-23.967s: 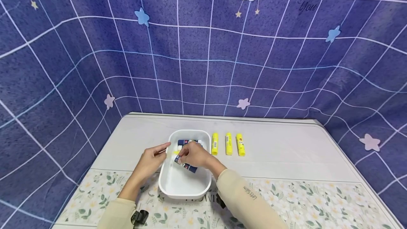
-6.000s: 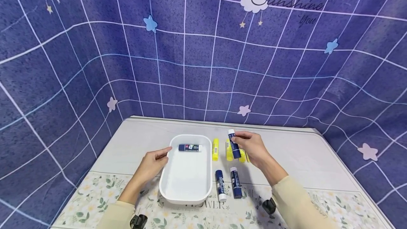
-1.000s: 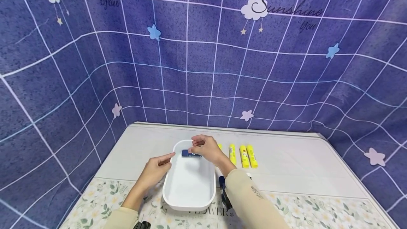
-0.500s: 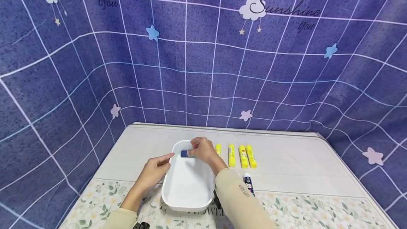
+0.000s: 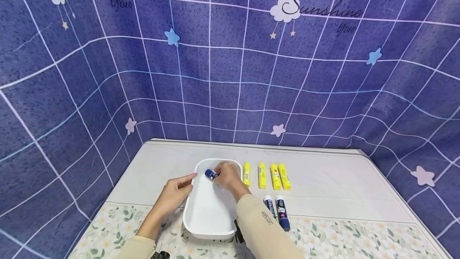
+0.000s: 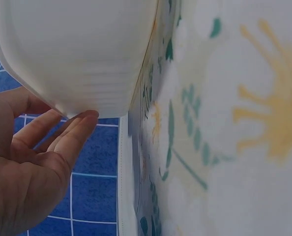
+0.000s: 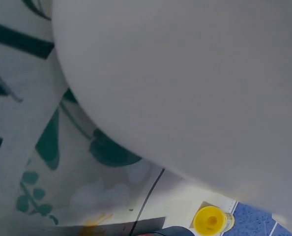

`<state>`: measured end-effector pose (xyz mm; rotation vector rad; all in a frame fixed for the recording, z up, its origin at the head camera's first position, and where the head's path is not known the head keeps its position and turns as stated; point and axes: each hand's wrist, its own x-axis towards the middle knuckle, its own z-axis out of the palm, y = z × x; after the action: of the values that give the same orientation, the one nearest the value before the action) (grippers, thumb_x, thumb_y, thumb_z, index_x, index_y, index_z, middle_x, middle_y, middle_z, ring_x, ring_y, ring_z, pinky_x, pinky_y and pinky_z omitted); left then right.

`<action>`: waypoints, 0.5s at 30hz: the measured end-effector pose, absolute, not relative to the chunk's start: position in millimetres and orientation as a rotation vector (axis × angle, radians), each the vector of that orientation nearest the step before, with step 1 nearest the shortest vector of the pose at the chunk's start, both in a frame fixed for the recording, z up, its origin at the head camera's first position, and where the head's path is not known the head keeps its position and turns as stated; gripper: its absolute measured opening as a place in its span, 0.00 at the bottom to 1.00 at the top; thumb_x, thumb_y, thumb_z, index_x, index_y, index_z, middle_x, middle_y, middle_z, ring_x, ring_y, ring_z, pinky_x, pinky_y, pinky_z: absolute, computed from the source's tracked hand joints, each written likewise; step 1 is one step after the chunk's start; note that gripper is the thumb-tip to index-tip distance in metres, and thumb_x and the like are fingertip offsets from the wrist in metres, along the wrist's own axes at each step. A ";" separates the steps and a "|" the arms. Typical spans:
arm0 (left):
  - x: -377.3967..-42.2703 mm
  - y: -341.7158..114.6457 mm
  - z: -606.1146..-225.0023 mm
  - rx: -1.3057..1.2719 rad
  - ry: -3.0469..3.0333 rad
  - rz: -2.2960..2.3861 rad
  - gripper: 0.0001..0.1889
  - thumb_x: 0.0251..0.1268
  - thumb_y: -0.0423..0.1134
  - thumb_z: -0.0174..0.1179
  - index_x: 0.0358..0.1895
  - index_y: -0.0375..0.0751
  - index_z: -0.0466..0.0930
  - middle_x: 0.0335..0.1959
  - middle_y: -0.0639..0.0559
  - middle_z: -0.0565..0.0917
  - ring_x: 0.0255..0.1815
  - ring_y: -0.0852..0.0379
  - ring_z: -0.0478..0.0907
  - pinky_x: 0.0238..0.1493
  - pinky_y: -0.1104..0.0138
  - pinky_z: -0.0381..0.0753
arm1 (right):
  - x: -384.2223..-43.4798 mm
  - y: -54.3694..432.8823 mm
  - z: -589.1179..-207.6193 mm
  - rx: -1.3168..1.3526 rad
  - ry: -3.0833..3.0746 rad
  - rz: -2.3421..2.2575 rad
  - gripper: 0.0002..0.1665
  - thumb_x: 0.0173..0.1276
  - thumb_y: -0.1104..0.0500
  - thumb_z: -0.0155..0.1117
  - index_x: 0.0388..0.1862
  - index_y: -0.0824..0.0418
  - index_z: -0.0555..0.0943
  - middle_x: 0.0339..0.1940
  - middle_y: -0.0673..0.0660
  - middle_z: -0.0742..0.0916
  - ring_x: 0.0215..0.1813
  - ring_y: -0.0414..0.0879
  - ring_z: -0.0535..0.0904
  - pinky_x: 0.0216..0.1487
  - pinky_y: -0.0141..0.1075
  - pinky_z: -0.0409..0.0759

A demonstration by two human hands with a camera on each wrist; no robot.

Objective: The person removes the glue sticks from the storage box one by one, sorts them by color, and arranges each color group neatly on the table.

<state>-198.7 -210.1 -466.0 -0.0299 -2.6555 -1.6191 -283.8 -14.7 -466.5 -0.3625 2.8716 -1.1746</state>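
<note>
A white tray [image 5: 210,217] stands on the table before me. My right hand [image 5: 227,175] is inside its far end, pinching a navy glue stick [image 5: 210,174] that now lies at a slant; its other end is hidden by my fingers. At the tray's left side, my left hand [image 5: 174,191] touches the rim and outer wall with nearly straight fingers. In the left wrist view, the fingers of my left hand [image 6: 43,147] rest against the outside of the tray [image 6: 77,49]. The right wrist view is mostly filled by the tray wall [image 7: 185,98], hiding my right hand.
Several yellow glue sticks [image 5: 262,176] lie in a row right of the tray. Nearer me are two white-capped navy glue sticks, one [image 5: 282,214] in full view and one [image 5: 268,205] partly behind my right sleeve. A blue curtain [image 5: 230,71] hangs behind the table.
Earlier, several navy sticks moved from tray to table, and a fourth yellow one joined the row. Over the last second, my right hand took hold of the tray's navy glue stick and turned it aslant.
</note>
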 end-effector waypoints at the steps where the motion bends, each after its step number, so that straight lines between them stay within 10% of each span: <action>1: -198.8 -210.2 -465.7 -0.029 -2.656 -1.620 0.23 0.75 0.35 0.56 0.70 0.47 0.78 0.65 0.36 0.82 0.67 0.40 0.80 0.67 0.51 0.83 | -283.8 -14.7 -466.0 -0.361 2.868 -1.175 0.20 0.52 0.72 0.76 0.46 0.66 0.89 0.36 0.57 0.92 0.37 0.43 0.85 0.38 0.31 0.86; 15: -200.5 -209.1 -465.7 -0.034 -2.643 -1.626 0.22 0.74 0.34 0.56 0.69 0.45 0.79 0.63 0.37 0.84 0.64 0.43 0.83 0.64 0.54 0.85 | -278.7 -14.1 -461.1 -0.317 2.787 -1.271 0.16 0.55 0.70 0.75 0.44 0.64 0.90 0.31 0.52 0.89 0.33 0.40 0.79 0.36 0.28 0.80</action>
<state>-200.5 -209.1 -465.7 -0.0345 -2.6426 -1.6261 -278.7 -14.1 -461.1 -0.3166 2.7866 -1.2714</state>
